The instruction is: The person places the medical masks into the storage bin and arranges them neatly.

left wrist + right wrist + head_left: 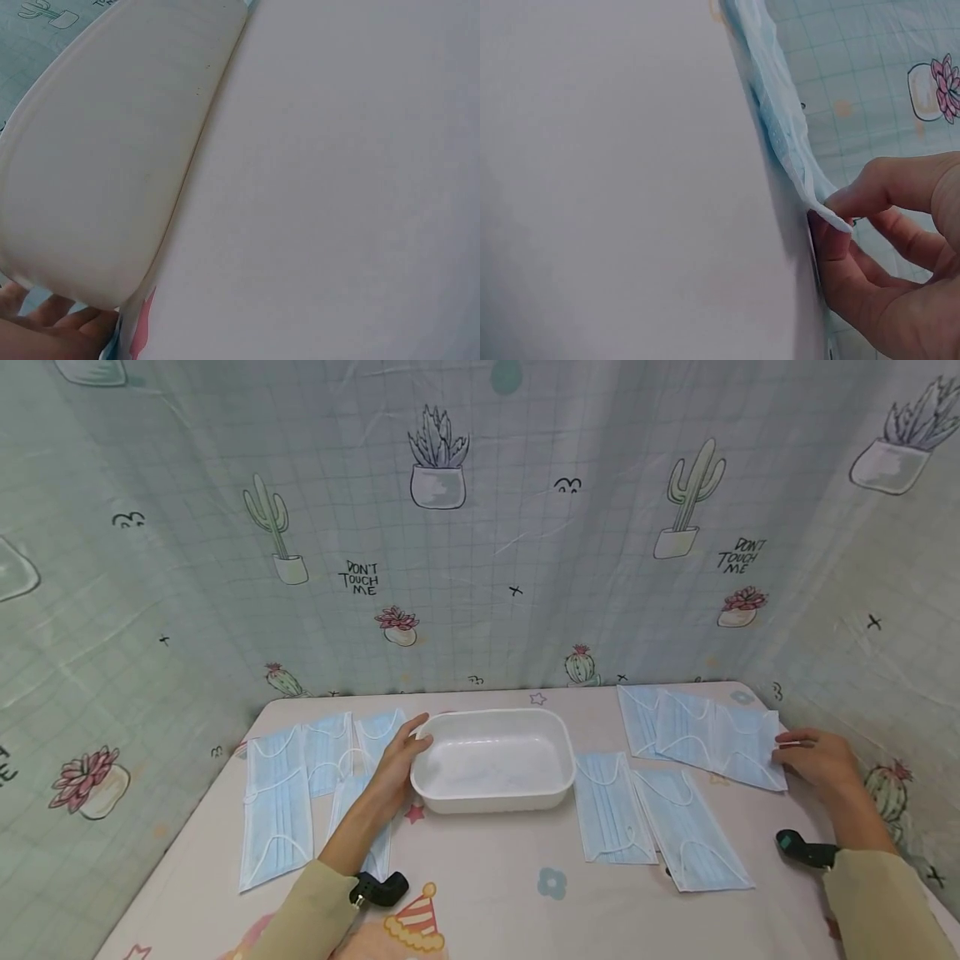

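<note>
A white plastic basin (pixel 491 803) stands on the table. My left hand (pixel 393 767) holds its left end, the thumb over the rim; in the left wrist view the fingers (pixel 56 315) sit against the outside of the basin wall (pixel 112 165). At the table's right side my right hand (pixel 821 764) pinches the right edge of a light blue face mask (pixel 750 739). The right wrist view shows the edge of that mask (pixel 791 142) between thumb and fingers (pixel 840 285). Two other masks overlap to the left of the pinched one, the far-left mask (pixel 637 718) partly covered.
Two more masks, one (pixel 611 814) beside the basin and one (pixel 693 835) slanted, lie on the right. Several masks (pixel 276 802) lie on the left, some partly behind my left forearm. A patterned curtain (pixel 480 543) rises around the pink table (pixel 495 877).
</note>
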A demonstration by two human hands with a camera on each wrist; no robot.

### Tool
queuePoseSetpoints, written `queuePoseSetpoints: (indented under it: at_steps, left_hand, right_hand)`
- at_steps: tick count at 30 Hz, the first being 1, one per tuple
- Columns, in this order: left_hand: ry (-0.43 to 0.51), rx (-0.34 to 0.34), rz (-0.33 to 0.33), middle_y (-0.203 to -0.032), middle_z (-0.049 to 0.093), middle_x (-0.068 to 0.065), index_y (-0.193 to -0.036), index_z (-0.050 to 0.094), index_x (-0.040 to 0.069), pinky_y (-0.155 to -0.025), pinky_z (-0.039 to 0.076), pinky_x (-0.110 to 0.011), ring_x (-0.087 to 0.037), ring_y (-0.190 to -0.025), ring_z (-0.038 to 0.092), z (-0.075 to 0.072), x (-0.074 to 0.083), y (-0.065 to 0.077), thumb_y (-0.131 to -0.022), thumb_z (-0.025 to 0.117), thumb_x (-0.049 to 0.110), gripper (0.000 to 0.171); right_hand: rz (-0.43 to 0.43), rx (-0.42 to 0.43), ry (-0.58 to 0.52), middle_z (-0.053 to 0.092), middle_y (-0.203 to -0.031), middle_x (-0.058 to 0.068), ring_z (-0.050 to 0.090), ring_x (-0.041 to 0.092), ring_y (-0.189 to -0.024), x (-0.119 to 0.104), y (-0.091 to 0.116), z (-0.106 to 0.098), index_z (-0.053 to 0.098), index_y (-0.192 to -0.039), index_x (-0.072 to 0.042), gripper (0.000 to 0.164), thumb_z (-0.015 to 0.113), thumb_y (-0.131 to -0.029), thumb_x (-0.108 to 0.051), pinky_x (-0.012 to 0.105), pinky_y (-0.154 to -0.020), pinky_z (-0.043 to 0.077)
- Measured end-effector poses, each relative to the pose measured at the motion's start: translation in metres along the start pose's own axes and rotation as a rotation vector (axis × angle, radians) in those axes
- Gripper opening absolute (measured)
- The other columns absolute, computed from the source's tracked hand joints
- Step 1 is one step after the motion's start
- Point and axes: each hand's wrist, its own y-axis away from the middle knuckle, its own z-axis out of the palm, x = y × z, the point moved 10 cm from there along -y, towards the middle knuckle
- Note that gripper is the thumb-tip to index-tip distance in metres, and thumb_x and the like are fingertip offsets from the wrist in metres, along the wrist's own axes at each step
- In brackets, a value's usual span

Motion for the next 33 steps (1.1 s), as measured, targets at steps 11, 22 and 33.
queuePoseSetpoints:
  at_steps: [11, 22, 33]
  left_hand:
    - [-0.089, 0.025, 0.027, -0.164, 0.037, -0.006, -0.16, 0.033, 0.027, -0.114, 0.041, -0.045, -0.03, -0.145, 0.044, -0.001, 0.0, -0.001, -0.107, 0.052, 0.02, 0.057]
    - [-0.13, -0.023, 0.088, -0.172, 0.023, 0.0, -0.162, 0.031, 0.026, -0.125, 0.027, -0.052, -0.026, -0.156, 0.026, 0.002, -0.001, -0.001, -0.112, 0.04, 0.025, 0.051]
    - [-0.045, -0.053, 0.109, -0.165, 0.034, -0.005, -0.162, 0.031, 0.027, -0.121, 0.031, -0.048, -0.028, -0.147, 0.037, 0.004, -0.003, -0.002, -0.113, 0.035, 0.026, 0.049]
  right_hand:
    - [-0.034, -0.052, -0.031, 0.049, -0.142, 0.035, 0.057, 0.023, -0.097, -0.001, -0.004, 0.012, 0.061, -0.127, 0.014, 0.038, 0.06, -0.093, -0.003, 0.016, -0.061, 0.047]
    - [0.005, -0.102, -0.08, 0.038, -0.154, 0.035, 0.054, 0.024, -0.101, -0.002, -0.006, 0.015, 0.063, -0.132, 0.008, 0.041, 0.06, -0.093, -0.005, 0.016, -0.062, 0.049]
    - [0.011, -0.118, -0.092, 0.034, -0.158, 0.033, 0.053, 0.023, -0.099, -0.003, -0.007, 0.018, 0.07, -0.127, 0.002, 0.037, 0.06, -0.093, -0.008, 0.017, -0.063, 0.05]
